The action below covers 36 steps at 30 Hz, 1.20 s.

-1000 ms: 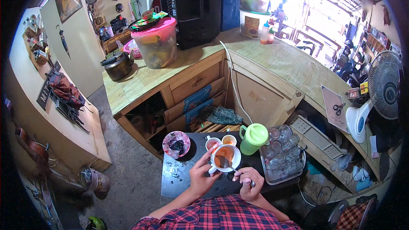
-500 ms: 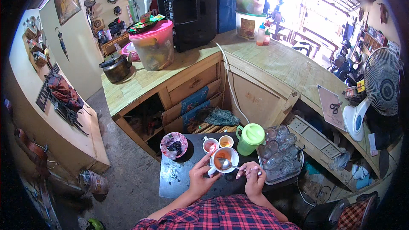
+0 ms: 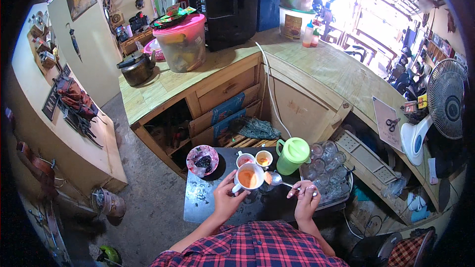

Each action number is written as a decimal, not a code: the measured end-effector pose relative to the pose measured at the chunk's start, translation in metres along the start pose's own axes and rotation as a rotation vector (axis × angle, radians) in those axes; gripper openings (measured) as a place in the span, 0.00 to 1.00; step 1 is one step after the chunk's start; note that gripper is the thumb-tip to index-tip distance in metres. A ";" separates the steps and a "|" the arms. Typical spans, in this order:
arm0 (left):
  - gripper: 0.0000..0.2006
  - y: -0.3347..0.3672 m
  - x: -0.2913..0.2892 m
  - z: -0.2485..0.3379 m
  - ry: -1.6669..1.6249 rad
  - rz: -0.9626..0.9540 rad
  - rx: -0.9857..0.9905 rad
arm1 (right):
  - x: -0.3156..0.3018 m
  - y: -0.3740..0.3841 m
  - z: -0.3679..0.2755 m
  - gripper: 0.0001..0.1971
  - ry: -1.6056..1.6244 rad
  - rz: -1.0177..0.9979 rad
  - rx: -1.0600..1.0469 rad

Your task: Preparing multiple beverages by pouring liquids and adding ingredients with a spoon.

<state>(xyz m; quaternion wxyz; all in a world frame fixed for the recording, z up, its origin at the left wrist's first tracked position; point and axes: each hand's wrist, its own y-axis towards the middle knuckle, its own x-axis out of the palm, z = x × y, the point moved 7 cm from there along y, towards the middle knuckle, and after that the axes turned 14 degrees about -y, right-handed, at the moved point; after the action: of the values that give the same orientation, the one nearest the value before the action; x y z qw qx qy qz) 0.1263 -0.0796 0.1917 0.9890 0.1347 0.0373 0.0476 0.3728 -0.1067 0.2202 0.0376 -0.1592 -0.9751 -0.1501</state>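
Observation:
My left hand [image 3: 229, 200] grips a white cup [image 3: 251, 166] by its handle side, tilted so its orange-brown contents show. Just right of the cup's rim, a metal spoon [image 3: 277, 179] carries a lump of orange paste in its bowl. The spoon's handle is pinched in the fingers of my right hand [image 3: 305, 201]. Behind the cup stand a small white mug [image 3: 239, 160] with reddish contents and a small cup [image 3: 259, 161] with orange contents. A light green lidded pitcher [image 3: 293, 157] is to their right.
All this is over a dark low table [image 3: 198, 206]. On it are a pink-patterned bowl [image 3: 214, 157] with a dark plastic bag and a tray [image 3: 341, 199] of clear glasses. Beyond stands a wooden counter [image 3: 316, 64] with a kettle [image 3: 136, 71], a tub [image 3: 183, 49], and a fan [image 3: 415, 138].
The spoon has come out of the cup to the right, with orange paste on it. My left hand and the cup have shifted slightly left and away from me.

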 end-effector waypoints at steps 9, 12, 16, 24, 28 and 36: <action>0.12 -0.013 -0.040 -0.033 0.020 0.113 -0.122 | -0.012 -0.013 0.031 0.16 -0.584 -0.095 -0.177; 0.12 -0.014 -0.043 -0.038 -0.005 0.127 -0.154 | -0.004 -0.017 0.038 0.15 -0.705 -0.141 -0.278; 0.11 -0.010 -0.047 -0.032 0.058 0.135 -0.097 | 0.003 -0.023 0.048 0.08 -0.760 -0.266 -0.356; 0.10 -0.002 -0.047 -0.020 0.041 0.138 -0.067 | 0.013 -0.040 0.069 0.05 -0.852 -0.496 -0.417; 0.10 -0.004 -0.044 -0.014 0.051 0.114 -0.060 | 0.014 -0.044 0.076 0.05 -0.860 -0.559 -0.379; 0.11 -0.004 -0.042 -0.014 -0.023 0.121 -0.108 | 0.000 -0.051 0.067 0.05 -0.822 -0.465 -0.451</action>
<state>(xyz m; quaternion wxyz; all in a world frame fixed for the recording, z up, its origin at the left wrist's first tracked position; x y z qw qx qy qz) 0.0842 -0.0843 0.1798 0.9906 0.0837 0.0149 0.1075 0.3544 -0.1324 0.1419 -0.4178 0.0116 -0.8623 -0.2860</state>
